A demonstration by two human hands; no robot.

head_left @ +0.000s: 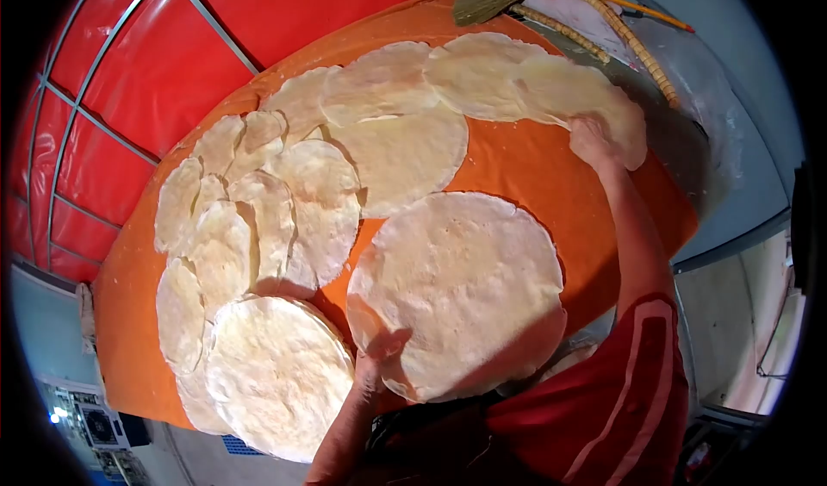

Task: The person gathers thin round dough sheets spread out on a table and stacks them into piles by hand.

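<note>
A large round flatbread [465, 288], thin and pale, lies at the near middle, its lower edge close to my body. My left hand [377, 352] is at its lower left edge, thumb and fingers closed on the rim; part of the grip is hard to make out. Farther off, my right hand [594, 144] is closed on the near edge of another thin flatbread [586, 98] at the far right. That sheet overlaps the flatbread beside it [474, 77]. Left of my left hand sits a stack of round flatbreads [276, 365].
An orange cloth [508, 163] covers the table. Several overlapping flatbreads [301, 193] spread over its left and far sides. Straw brooms [620, 29] lie beyond the far right edge. Red sheeting on a metal frame [129, 81] stands behind on the left.
</note>
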